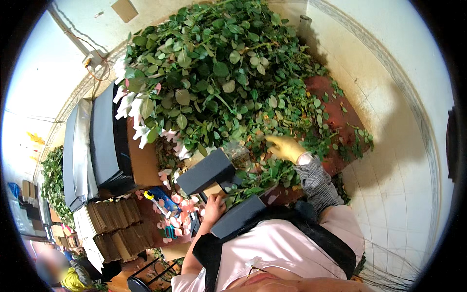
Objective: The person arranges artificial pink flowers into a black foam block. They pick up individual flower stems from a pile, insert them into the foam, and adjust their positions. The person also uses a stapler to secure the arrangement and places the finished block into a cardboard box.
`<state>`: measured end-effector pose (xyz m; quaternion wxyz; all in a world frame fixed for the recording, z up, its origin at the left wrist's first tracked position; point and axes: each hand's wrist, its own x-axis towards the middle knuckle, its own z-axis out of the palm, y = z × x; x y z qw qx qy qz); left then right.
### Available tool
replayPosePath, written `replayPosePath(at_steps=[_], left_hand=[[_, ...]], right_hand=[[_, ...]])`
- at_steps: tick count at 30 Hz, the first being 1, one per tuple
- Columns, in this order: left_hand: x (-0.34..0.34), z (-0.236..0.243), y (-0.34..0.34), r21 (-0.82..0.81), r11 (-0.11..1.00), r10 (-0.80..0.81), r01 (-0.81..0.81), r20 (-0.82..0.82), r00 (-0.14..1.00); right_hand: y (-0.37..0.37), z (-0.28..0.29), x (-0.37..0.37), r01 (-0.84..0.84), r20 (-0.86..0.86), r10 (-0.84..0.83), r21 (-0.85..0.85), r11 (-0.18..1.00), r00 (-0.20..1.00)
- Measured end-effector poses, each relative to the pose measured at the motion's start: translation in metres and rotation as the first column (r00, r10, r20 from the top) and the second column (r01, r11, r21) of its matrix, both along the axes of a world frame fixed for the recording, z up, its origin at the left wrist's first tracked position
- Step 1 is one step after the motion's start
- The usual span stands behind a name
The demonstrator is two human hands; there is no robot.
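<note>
L hand (214, 209), bare, has fingers bent at brown card piece (213, 190) btwn 2 dk boxes (206, 171); can't tell if gripping. R hand (286, 147), in yellow glove (292, 150), points index finger at leafy stems (272, 168) just past the fingertip; grip unclear. Big dk boxes (104, 138) stand L of leaf heap (209, 73), contents hidden.

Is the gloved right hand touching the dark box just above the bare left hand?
Apart. The head view shows leaves between the gloved right hand and that dark box.

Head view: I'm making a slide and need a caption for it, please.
Yellow-gloved right hand among green leafy stems, bare left hand beside dark boxes, pink petals nearby.
</note>
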<state>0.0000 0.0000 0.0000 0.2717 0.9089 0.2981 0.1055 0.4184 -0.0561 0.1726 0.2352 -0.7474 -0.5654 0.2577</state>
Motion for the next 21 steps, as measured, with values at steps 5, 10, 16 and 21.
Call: replayPosePath(at_steps=[5,10,16,21], left_hand=[[-0.001,0.005,-0.006,0.071,0.995,-0.074,0.074,0.003,0.997],[0.001,0.022,0.005,0.063,0.997,-0.056,0.054,0.029,0.998],[-0.004,0.011,-0.007,0.043,0.999,-0.01,0.008,0.047,0.999],[0.0,0.02,0.0,-0.005,1.0,0.027,-0.027,0.085,0.996]], right_hand=[[0.131,0.096,-0.018,-0.24,0.24,0.074,0.795,0.556,0.968],[0.281,0.156,0.004,-0.176,0.664,-0.428,0.643,0.745,0.613],[0.339,0.219,0.003,-0.131,0.362,-0.648,0.917,0.377,0.67],[0.34,0.192,0.016,-0.256,0.576,-0.445,0.764,0.593,0.686]])
